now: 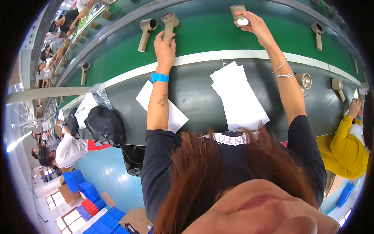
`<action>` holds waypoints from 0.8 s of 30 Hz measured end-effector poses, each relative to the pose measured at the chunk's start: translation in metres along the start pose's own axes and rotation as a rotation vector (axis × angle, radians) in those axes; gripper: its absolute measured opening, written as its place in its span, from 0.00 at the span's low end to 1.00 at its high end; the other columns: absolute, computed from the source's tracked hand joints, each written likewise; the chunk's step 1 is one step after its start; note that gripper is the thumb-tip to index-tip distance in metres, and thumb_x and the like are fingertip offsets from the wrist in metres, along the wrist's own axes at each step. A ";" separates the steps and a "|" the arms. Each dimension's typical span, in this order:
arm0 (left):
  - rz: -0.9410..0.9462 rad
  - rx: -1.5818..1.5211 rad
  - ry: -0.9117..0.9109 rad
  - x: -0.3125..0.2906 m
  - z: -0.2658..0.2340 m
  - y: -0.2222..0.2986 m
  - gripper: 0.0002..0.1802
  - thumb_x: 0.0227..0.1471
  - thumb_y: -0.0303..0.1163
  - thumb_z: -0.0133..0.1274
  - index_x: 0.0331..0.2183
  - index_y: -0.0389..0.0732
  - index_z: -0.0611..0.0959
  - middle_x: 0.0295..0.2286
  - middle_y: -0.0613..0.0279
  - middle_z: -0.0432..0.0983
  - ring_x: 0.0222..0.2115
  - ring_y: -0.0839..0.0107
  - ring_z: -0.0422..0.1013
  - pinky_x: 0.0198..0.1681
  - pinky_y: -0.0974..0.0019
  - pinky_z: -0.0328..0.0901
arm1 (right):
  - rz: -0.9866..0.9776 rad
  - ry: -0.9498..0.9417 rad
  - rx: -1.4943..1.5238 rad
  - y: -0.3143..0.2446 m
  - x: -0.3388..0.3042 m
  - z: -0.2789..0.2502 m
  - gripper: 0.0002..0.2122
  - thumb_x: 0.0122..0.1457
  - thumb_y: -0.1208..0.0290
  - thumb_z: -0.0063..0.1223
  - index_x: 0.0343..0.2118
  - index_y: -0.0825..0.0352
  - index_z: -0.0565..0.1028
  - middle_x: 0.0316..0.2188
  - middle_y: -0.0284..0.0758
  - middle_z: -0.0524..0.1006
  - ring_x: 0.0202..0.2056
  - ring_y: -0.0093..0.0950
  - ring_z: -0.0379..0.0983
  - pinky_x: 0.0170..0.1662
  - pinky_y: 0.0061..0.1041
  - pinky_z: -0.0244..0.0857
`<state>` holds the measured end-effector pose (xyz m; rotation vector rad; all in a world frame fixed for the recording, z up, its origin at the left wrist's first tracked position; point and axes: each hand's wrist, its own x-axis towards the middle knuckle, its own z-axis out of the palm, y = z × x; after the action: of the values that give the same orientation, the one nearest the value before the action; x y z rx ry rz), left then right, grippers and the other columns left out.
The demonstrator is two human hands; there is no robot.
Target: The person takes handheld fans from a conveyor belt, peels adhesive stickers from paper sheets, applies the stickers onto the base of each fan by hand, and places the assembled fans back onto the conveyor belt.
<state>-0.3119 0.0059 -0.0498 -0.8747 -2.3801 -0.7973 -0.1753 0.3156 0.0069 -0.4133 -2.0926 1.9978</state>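
My left hand (165, 48) is closed around the handle of a beige handheld fan (169, 19), whose round grille points up at the far side of the green belt. Just left of it, another beige handheld fan (147, 33) lies on the belt, untouched. Farther right, my right hand (255, 28) grips a third handheld fan (237, 10) over the belt. A pale, glossy end of that fan faces me below the fingers, and its grille is hidden.
White sheets (237, 93) lie on the dark bench (194, 89) between my arms. More fans rest on the right bench, including one with a round grille (304, 80), and along the green belt (206, 39). A black bag (104, 124) sits left; a person in yellow (344, 152) works at right.
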 end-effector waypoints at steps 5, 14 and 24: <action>0.136 -0.092 0.337 0.015 -0.043 0.025 0.17 0.42 0.29 0.62 0.37 0.36 0.78 0.30 0.58 0.78 0.24 0.69 0.71 0.31 0.68 0.67 | -0.120 0.022 -0.142 0.021 0.015 -0.007 0.16 0.62 0.60 0.35 0.46 0.59 0.72 0.37 0.34 0.77 0.37 0.27 0.75 0.42 0.24 0.66; -0.161 -0.724 0.198 -0.049 -0.110 0.118 0.18 0.35 0.31 0.68 0.31 0.34 0.80 0.23 0.64 0.77 0.22 0.79 0.69 0.25 0.77 0.63 | -0.285 0.163 -1.250 0.050 0.025 -0.010 0.19 0.60 0.53 0.39 0.49 0.56 0.70 0.40 0.42 0.75 0.40 0.44 0.72 0.43 0.39 0.66; -0.132 -0.831 0.103 -0.093 -0.107 0.154 0.17 0.33 0.28 0.67 0.29 0.35 0.81 0.26 0.62 0.77 0.25 0.75 0.70 0.29 0.73 0.65 | -0.378 0.070 -0.894 0.031 -0.110 0.003 0.12 0.56 0.65 0.51 0.41 0.65 0.75 0.41 0.41 0.76 0.41 0.39 0.72 0.45 0.29 0.64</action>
<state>-0.1162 -0.0071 0.0252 -0.9314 -2.0036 -1.8978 -0.0723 0.2754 -0.0205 -0.1828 -2.6592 0.7619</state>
